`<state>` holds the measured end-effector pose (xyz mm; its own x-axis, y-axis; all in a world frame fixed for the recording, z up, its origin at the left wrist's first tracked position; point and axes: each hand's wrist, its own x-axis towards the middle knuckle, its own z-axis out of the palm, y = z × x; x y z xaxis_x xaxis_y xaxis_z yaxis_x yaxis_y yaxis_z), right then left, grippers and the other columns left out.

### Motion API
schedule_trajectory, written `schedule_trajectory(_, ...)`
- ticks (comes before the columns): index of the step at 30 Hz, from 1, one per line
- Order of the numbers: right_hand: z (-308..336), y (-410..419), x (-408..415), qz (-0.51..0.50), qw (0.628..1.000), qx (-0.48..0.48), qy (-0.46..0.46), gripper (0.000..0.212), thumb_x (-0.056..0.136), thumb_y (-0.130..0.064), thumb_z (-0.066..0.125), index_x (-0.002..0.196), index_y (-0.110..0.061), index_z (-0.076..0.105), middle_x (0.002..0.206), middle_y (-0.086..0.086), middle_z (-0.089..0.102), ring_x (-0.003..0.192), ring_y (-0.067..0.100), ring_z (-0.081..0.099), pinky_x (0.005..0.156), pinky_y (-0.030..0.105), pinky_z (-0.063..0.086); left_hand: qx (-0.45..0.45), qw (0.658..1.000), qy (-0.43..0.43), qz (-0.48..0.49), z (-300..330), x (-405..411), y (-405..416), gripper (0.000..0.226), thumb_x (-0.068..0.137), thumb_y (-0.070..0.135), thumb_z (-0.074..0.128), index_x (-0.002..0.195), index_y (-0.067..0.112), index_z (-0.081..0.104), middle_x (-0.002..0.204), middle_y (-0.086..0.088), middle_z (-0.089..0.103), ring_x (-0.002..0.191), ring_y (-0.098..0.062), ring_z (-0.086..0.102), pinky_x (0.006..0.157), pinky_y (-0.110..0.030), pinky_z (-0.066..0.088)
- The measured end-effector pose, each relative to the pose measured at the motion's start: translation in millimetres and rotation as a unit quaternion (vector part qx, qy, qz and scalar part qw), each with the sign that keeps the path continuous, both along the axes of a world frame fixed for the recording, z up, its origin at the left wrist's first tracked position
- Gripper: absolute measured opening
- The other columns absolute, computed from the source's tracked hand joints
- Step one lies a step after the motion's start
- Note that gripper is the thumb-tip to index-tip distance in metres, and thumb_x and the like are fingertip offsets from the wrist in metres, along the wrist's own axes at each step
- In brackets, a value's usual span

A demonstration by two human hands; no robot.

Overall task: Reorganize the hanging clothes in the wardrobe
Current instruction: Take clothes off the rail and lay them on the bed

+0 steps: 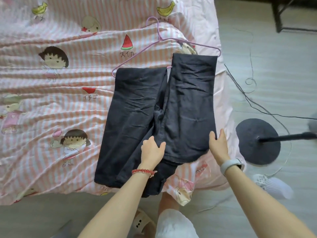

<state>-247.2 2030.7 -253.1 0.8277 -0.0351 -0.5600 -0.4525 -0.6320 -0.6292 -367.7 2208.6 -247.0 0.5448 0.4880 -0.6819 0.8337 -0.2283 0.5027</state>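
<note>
The dark trousers (164,107) lie on the striped bedsheet (51,79), legs draped over the purple hanger (161,40). Your left hand (152,150) pinches a fold near the crotch and your right hand (218,145) grips the outer edge. Keep both edges taut and level so the fold lands flat.
</note>
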Motion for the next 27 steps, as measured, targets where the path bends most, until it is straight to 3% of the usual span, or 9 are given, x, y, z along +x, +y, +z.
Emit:
schedule_trajectory(3, -11, 0, 15, -0.025, 0.996, 0.038, 0.072, 0.050, 0.094, -0.033, 0.039, 0.138, -0.008, 0.031, 0.136, 0.006, 0.041, 0.131, 0.024, 0.035, 0.108, 0.035, 0.027, 0.037, 0.998, -0.042, 0.013, -1, 1, 0, 0.035, 0.092, 0.030, 0.052, 0.116, 0.005, 0.053, 0.112, -0.007, 0.055, 0.105, -0.020, 0.050, 0.078, -0.024, 0.034)
schedule_trajectory(5, -9, 1, 18, -0.020, 0.999, 0.013, 0.031, 0.021, 0.093, -0.028, 0.040, 0.096, -0.010, 0.052, 0.094, 0.000, 0.050, 0.097, 0.026, 0.048, 0.085, 0.033, 0.037, 0.006, 0.996, -0.080, 0.040, 3, -3, 1, 0.020, 0.093, 0.027, 0.051, 0.099, 0.008, 0.055, 0.096, 0.001, 0.057, 0.092, -0.018, 0.052, 0.071, -0.022, 0.034)
schedule_trajectory(7, 1, 3, 13, -0.046, 0.998, 0.005, -0.035, 0.014, 0.092, -0.021, 0.040, 0.081, -0.012, 0.045, 0.077, -0.003, 0.046, 0.081, 0.023, 0.044, 0.073, 0.030, 0.032, -0.023, 0.991, -0.116, 0.067, 11, -7, 4, 0.012, 0.094, 0.024, 0.049, 0.091, 0.013, 0.052, 0.084, 0.006, 0.056, 0.085, -0.017, 0.053, 0.068, -0.024, 0.035)
schedule_trajectory(13, 55, 0, -44, -0.024, 0.986, 0.004, -0.163, 0.017, 0.091, -0.024, 0.044, 0.098, -0.012, 0.053, 0.082, -0.006, 0.055, 0.081, 0.020, 0.050, 0.073, 0.030, 0.035, -0.071, 0.977, -0.171, 0.102, 38, -49, 35, 0.005, 0.092, 0.022, 0.053, 0.090, 0.021, 0.058, 0.095, -0.001, 0.065, 0.090, -0.016, 0.062, 0.078, -0.032, 0.051)
schedule_trajectory(17, 63, -13, -113, 0.043, 0.992, -0.032, -0.117, 0.016, 0.092, -0.022, 0.043, 0.096, -0.012, 0.054, 0.085, -0.001, 0.057, 0.086, 0.024, 0.053, 0.073, 0.030, 0.035, -0.003, 0.995, -0.099, 0.027, 36, -112, 47, 0.007, 0.090, 0.025, 0.053, 0.093, 0.020, 0.058, 0.092, 0.002, 0.064, 0.089, -0.019, 0.060, 0.067, -0.025, 0.044)
schedule_trajectory(19, 61, -17, -143, 0.097, 0.991, -0.061, -0.072, 0.023, 0.090, -0.015, 0.042, 0.112, -0.015, 0.052, 0.095, 0.004, 0.061, 0.094, 0.030, 0.055, 0.073, 0.032, 0.037, 0.034, 0.999, -0.026, -0.033, 32, -138, 44, 0.026, 0.092, 0.028, 0.049, 0.115, 0.018, 0.054, 0.109, -0.004, 0.061, 0.101, -0.024, 0.057, 0.077, -0.032, 0.044)
schedule_trajectory(22, 60, -14, -170, 0.194, 0.968, -0.152, -0.046, 0.058, 0.088, -0.013, 0.044, 0.142, -0.015, 0.022, 0.141, 0.013, 0.037, 0.130, 0.032, 0.035, 0.102, 0.042, 0.034, 0.076, 0.991, 0.047, -0.099, 31, -165, 39, 0.055, 0.094, 0.036, 0.045, 0.143, 0.018, 0.026, 0.142, -0.010, 0.034, 0.128, -0.031, 0.036, 0.102, -0.044, 0.035)
schedule_trajectory(25, 69, 8, -187, 0.284, 0.935, -0.187, -0.098, 0.055, 0.094, -0.019, 0.038, 0.144, -0.008, 0.020, 0.151, 0.011, 0.021, 0.141, 0.025, 0.013, 0.116, 0.039, 0.010, 0.160, 0.982, 0.012, -0.096, 46, -182, 40, 0.056, 0.094, 0.037, 0.042, 0.144, 0.021, 0.022, 0.149, -0.007, 0.024, 0.135, -0.027, 0.024, 0.109, -0.047, 0.024)
schedule_trajectory(27, 81, 35, -196, 0.350, 0.907, -0.182, -0.150, 0.053, 0.095, -0.022, 0.036, 0.144, -0.010, 0.022, 0.151, 0.010, 0.022, 0.141, 0.025, 0.013, 0.116, 0.038, 0.011, 0.220, 0.972, -0.009, -0.081, 61, -194, 47, 0.053, 0.094, 0.035, 0.041, 0.143, 0.023, 0.025, 0.150, -0.005, 0.023, 0.138, -0.024, 0.020, 0.111, -0.047, 0.016)
